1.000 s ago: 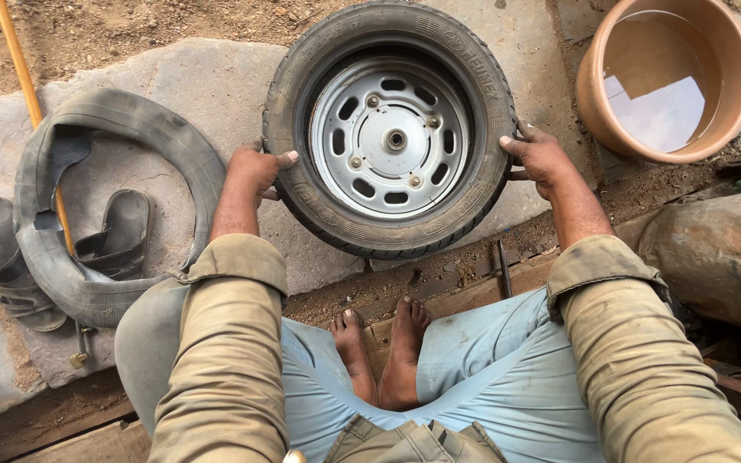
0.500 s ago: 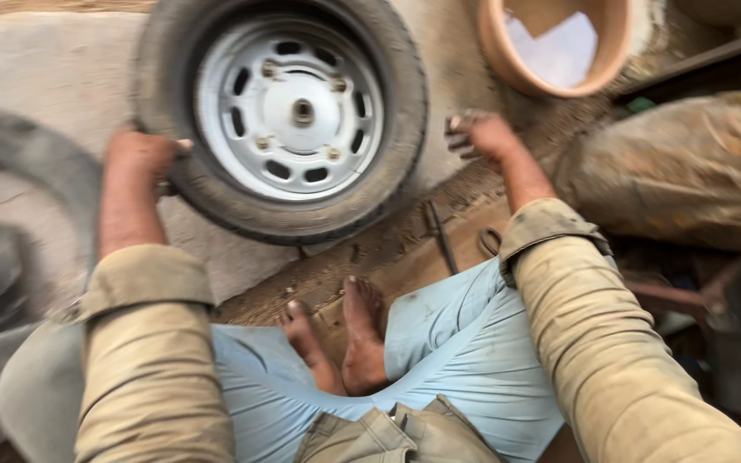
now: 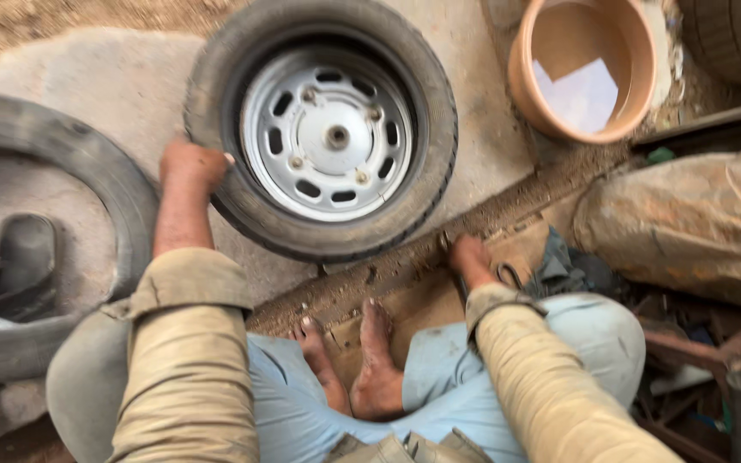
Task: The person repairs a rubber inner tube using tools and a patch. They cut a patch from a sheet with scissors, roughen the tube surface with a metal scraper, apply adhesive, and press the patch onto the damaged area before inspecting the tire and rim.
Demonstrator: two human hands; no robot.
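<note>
Tan-sleeved left hand (image 3: 192,165) grips the tyre (image 3: 323,129) edge; right hand (image 3: 468,255) lowered groundward, its grip seemingly unreadable.

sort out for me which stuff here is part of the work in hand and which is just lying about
In hand:
- tyre on its grey steel wheel, left hand on its tread
- right hand down on the ground beside the tyre

Lying about:
- loose black tyre
- inner tube
- orange tub
- dusty sack
</note>
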